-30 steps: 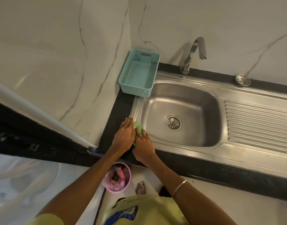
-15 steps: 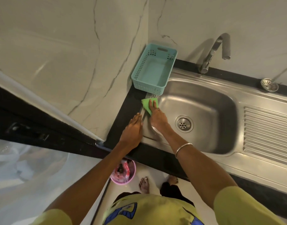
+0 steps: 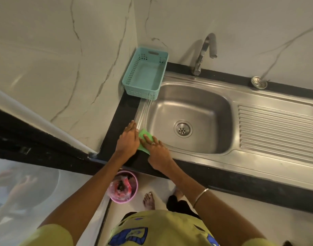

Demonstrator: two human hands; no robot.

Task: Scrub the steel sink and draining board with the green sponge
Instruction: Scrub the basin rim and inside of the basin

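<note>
Green, flat rectangular sponge (image 3: pixel 143 139) lying on the ribbed left rim of the steel sink (image 3: pixel 187 153), left of centre in the frame, at the near-left corner of the basin. Pinned there under the straight fingers of the right hand (image 3: pixel 156 151), palm low, nothing curled round it. Left hand (image 3: pixel 128 139) flat just beside, fingers straight and together, resting across the black stone counter edge (image 3: pixel 115 132) and the rim, holding nothing.

Step in hand, by the look of it: scrubbing the left rim. To do well: press with the whole flat of the fingers, not the tips, so the thin sponge does not fold or skid out. Run along the grooves, not across, toward the turquoise perforated plastic basket (image 3: pixel 145 77) in the upper middle of the frame; stop short of it or lift it aside, since it overhangs the far corner of the rim. Keep the left hand as a brace only, clear of the stroke.

Still to cover, judging from the layout: the basin around the round steel drain (image 3: pixel 182 129), the foot of the curved steel tap (image 3: pixel 203 52), and the ribbed draining board (image 3: pixel 279 128) at the right of the frame. Slippery metal: steady pressure, short overlapping passes.
</note>
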